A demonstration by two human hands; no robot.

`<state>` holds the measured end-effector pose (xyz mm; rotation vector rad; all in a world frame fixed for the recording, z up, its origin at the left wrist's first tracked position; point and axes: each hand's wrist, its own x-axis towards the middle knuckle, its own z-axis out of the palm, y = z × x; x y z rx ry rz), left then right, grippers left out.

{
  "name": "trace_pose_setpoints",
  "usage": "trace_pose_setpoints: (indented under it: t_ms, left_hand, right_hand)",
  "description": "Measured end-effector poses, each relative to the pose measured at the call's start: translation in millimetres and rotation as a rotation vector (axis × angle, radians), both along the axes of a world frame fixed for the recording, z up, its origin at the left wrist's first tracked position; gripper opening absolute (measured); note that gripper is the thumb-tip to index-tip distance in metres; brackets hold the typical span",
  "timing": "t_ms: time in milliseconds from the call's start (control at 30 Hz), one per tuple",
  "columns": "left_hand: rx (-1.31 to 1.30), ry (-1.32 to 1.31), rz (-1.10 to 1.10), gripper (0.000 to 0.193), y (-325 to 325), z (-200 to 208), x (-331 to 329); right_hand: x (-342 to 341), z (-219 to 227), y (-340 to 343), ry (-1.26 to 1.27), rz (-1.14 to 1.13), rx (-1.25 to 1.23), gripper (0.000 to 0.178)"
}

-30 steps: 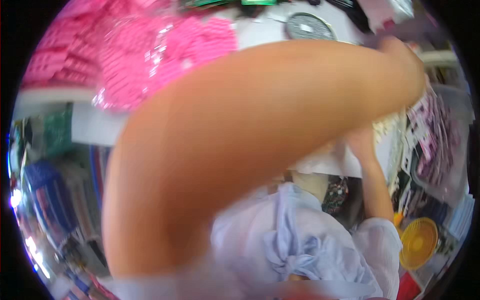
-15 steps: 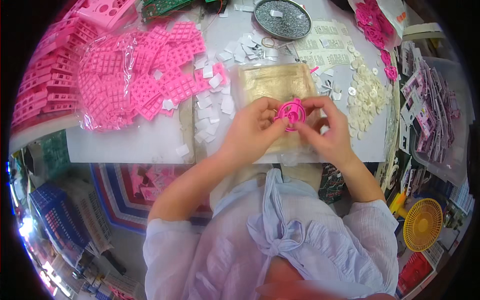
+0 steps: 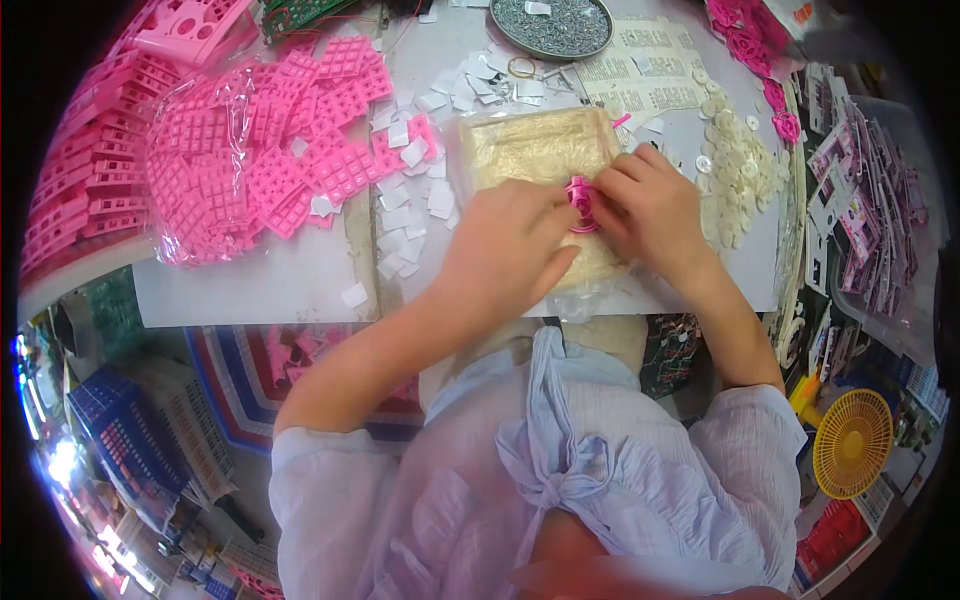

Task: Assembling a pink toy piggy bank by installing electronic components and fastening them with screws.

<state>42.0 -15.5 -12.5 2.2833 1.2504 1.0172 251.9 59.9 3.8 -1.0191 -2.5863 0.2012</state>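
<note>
A small bright-pink round plastic part (image 3: pixel 580 204) is held on edge over a gold padded block (image 3: pixel 535 145) wrapped in clear plastic. My right hand (image 3: pixel 652 212) grips the part from its right side, the fingers bent around it. From the left comes my left hand (image 3: pixel 512 238), palm down, its fingertips beside or touching the part and its thumb spread away with nothing in it. The left fingertips are partly hidden and a little blurred.
Pink keypad-like pieces (image 3: pixel 200 155) fill a clear bag at left, near white paper bits (image 3: pixel 395 220). A round tray of small metal pieces (image 3: pixel 553 25) stands at the back. White discs (image 3: pixel 740 175) lie right, pink strips (image 3: pixel 760 60) beyond. A yellow fan (image 3: pixel 852 443) is lower right.
The pink part has turned from face-up to edge-on. My left hand has loosened its pinch, its thumb coming away; my right fingers have curled over the part. The view has shifted slightly.
</note>
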Motion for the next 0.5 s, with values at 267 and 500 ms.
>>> trace_pose_setpoints:
  t_ms: [267, 500]
  left_hand:
    - [-0.085, 0.361, -0.058, 0.050, -17, -6, 7]
    - [-0.300, -0.332, -0.048, 0.039, 29, 33, -86]
  right_hand:
    - [-12, 9, 20, -0.209, 0.069, -0.189, 0.014]
    - [6, 9, 11, 0.228, -0.028, -0.420, 0.022]
